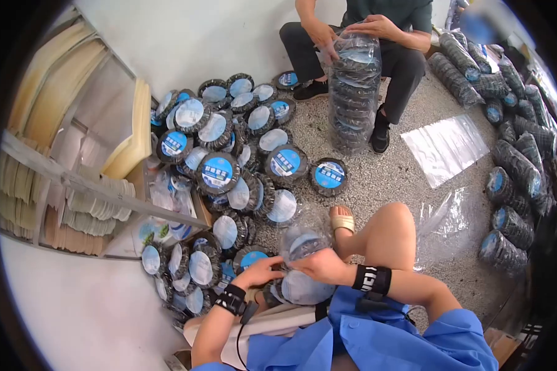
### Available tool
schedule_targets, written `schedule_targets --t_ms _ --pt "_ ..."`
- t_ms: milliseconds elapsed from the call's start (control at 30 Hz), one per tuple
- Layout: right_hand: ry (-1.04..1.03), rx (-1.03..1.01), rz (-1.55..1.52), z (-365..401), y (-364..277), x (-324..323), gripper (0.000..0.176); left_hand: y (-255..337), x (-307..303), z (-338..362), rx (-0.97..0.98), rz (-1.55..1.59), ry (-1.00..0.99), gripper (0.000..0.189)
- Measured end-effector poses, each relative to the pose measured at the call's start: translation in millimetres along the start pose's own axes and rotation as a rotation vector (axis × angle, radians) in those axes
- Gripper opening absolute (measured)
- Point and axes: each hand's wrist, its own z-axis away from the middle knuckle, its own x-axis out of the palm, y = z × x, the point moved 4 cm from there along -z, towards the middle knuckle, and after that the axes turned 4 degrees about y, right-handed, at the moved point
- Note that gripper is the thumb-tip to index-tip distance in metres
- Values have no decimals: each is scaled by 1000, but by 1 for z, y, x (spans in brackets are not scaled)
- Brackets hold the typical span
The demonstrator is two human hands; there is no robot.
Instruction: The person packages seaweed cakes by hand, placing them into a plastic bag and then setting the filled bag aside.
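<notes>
Between my knees, a clear plastic bag (pixel 306 238) contains round black packs, one with a pale label (pixel 306 288) near my lap. My right hand (pixel 323 267) is closed on the bag's film from the right side. At the bag's left edge, my left hand (pixel 261 272) has its fingers bent against the film, seemingly pinching it; the fingertips are partly hidden. Just left of my hands lies a heap of round black packs (pixel 217 174) with blue and white labels. Black bands circle both my wrists.
Opposite me, a seated person's hands (pixel 371 28) hold a tall clear bag of stacked packs (pixel 353 93). Flat plastic bags (pixel 445 148) lie on the speckled floor. Filled bags (pixel 517 161) are piled at right. A shelf (pixel 99 185) with stacked sheets stands at left.
</notes>
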Motion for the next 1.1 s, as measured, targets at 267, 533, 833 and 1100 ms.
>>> schedule_targets --t_ms 267,533,833,1100 --pt "-147 115 272 1 20 2 7 -93 -7 28 -403 798 499 12" --pt "32 201 36 -1 35 0 10 -3 61 26 -254 101 305 55" --pt "25 371 -208 -8 37 -18 15 -143 42 -41 -416 1381 574 39" --pt "391 854 -1163 -37 40 -35 18 -35 -5 -24 217 -690 784 44"
